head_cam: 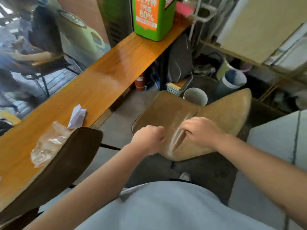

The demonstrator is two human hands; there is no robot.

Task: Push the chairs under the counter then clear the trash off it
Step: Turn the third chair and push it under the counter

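A tan padded chair (221,112) stands out from the long wooden counter (106,72), turned at an angle. My left hand (147,138) grips the near edge of its seat with curled fingers. My right hand (201,131) presses into the cushion crease, fingers closed on it. A dark brown chair (66,160) sits tucked against the counter at the lower left, its backrest overlapping the counter edge. On the counter lie a crumpled white paper (77,116) and a clear crumpled plastic bag (48,145).
A green box with an orange label (152,17) stands at the counter's far end. Under and beyond the counter are a red fire extinguisher (140,82), a dark bag (179,60), a small basket (174,89) and two bins (195,97), (232,80). A window runs along the left.
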